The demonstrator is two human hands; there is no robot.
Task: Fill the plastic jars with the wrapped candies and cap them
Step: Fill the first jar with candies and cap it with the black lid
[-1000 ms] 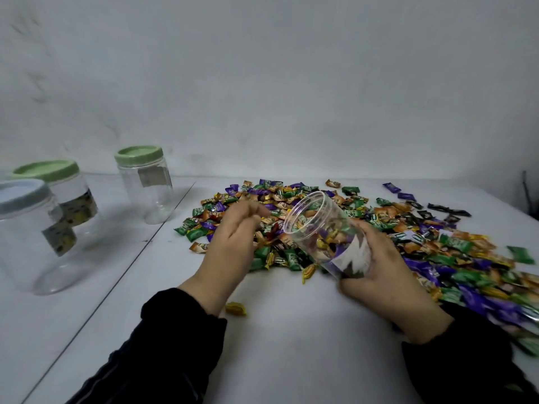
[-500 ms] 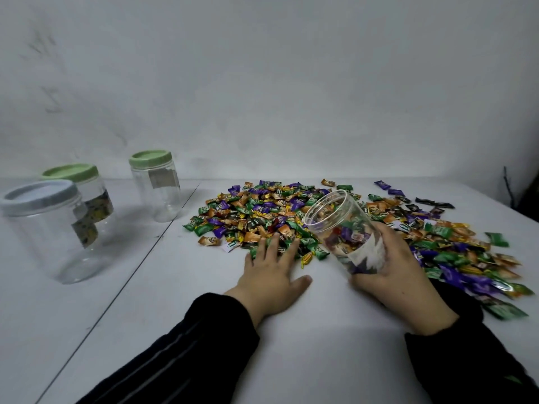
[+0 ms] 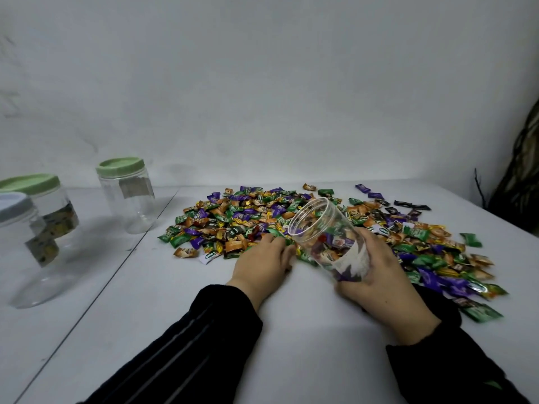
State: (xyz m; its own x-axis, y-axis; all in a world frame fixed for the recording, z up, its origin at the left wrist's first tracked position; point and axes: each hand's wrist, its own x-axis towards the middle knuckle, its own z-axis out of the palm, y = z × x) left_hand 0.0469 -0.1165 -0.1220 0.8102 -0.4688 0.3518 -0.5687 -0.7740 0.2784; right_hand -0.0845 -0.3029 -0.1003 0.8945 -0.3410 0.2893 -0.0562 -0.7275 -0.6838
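Observation:
A wide pile of wrapped candies (image 3: 233, 220) in green, purple, orange and black covers the middle and right of the white table (image 3: 306, 330). My right hand (image 3: 379, 278) grips a clear lidless plastic jar (image 3: 318, 228), tilted with its mouth up and to the left. The jar is partly filled with candies. My left hand (image 3: 262, 260) lies at the pile's near edge just left of the jar, its fingers curled in over some candies. What sits under the fingers is hidden.
Three capped clear jars stand at the left: one with a green lid (image 3: 128, 199), a second green-lidded one (image 3: 49, 208) behind a grey-lidded one (image 3: 20, 252). A seam (image 3: 137, 246) splits the tabletop. A dark object (image 3: 522, 185) leans at the right edge.
My left hand went from the jar's mouth down flat onto the table, then its spread fingers drew in at the pile's edge beside the jar. The jar stays tilted in my right hand.

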